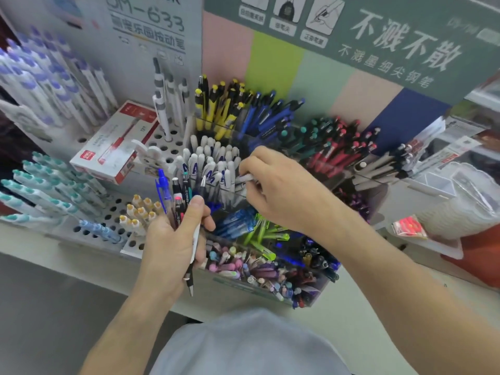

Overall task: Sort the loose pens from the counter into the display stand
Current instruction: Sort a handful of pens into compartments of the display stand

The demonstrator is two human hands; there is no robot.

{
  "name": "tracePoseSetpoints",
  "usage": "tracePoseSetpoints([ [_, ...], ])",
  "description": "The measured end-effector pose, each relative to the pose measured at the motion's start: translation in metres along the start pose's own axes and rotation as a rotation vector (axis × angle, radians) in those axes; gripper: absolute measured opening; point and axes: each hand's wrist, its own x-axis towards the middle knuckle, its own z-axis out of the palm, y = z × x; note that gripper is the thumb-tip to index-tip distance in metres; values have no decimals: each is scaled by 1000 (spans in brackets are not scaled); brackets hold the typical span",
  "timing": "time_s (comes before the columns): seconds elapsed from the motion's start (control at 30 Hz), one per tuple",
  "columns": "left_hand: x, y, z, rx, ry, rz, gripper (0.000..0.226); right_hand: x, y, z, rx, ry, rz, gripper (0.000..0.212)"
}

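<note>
Yellow-black pens (216, 109), blue pens (270, 115), red-black pens (338, 150), white pens (213, 161) blue-lettered, red-white box (113, 142).

Pastel-striped backboard (273, 66), grey floor (54, 307)

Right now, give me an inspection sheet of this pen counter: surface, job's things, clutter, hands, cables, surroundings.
Surface: pale counter carrying the display stand.
Job's things: stand compartments hold sorted pens; white pens fill the middle one.
Clutter: red-and-white pen box lying on the perforated rack.
Hands: left hand grips a bundle of mixed pens; right hand pinches a white pen at the white pens' compartment.
Cables: nothing seen.
Surroundings: green sign with printed characters behind the stand.
</note>
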Motion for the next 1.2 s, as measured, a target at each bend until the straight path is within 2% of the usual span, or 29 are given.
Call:
tracePoseSetpoints([
  [0.03,0,0,0,-5,1,-8,37,-1,-3,5,0,37,15,14],
  [0.13,-3,2,0,-79,-33,-78,34,-13,-2,11,76,148,135,39],
  [0.17,-5,3,0,-137,-71,-119,33,-19,-1,12,102,223,153,40],
  [0.27,-12,8,3,-329,-233,-237,32,-25,4,21,90,419,102,15],
  [0.33,-18,8,8,-379,-321,-266,29,-17,5,29,36,482,99,9],
  [0.43,-22,5,16,-420,-428,-281,19,-4,2,36,-47,509,188,13],
  [0.53,-24,1,14,-484,-538,-304,33,5,-1,37,-97,515,281,21],
  [0.67,-29,-2,17,-486,-567,-327,41,8,-6,34,-58,472,257,12],
  [0.73,-32,-5,21,-472,-509,-346,36,-9,-11,22,89,438,214,14],
  [0.8,-36,-7,23,-426,-520,-354,29,-36,-23,3,352,426,247,15],
  [0.87,-40,-11,26,-384,-568,-357,25,-63,-35,-13,631,251,418,24],
  [0.93,-42,-17,29,-333,-567,-382,25,-81,-38,-12,785,52,570,32],
  [1.03,-45,-22,36,-196,-596,-370,30,-93,-27,-8,879,105,694,20],
  [1.1,-45,-24,39,-163,-569,-382,29,-99,-21,-13,1028,174,757,13],
  [1.2,-46,-25,44,-147,-524,-396,29,-108,-14,-30,1208,361,821,6],
])
